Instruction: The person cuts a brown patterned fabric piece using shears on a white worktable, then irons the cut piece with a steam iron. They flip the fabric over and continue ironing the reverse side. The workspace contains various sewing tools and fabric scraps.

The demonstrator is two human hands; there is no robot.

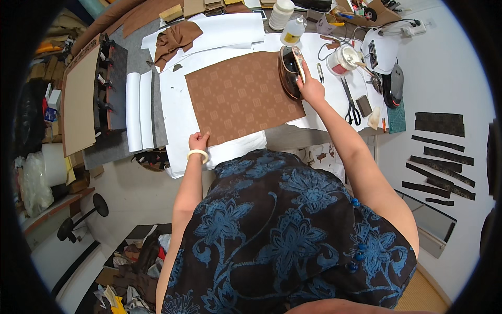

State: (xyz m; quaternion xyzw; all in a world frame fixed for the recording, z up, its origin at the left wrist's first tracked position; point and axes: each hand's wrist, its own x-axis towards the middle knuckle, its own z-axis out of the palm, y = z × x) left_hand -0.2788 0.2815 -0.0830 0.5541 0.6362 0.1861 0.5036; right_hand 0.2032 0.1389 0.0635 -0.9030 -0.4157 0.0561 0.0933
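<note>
Right hand (312,89): fingers wrapped round the handle of the iron
Iron (287,73): on the right end of the brown sheet
Brown sheet (235,99): flat on white paper (175,99), near the table's front edge
Left hand (198,141): fingers curled at the sheet's near left corner; pinching or pressing, cannot tell
Scissors (349,99): right of the iron
Bottle (294,31): just beyond the iron

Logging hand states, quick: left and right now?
Left hand: at brown sheet, near-left corner; grip unclear.
Right hand: closed, holding iron by its handle.
</note>
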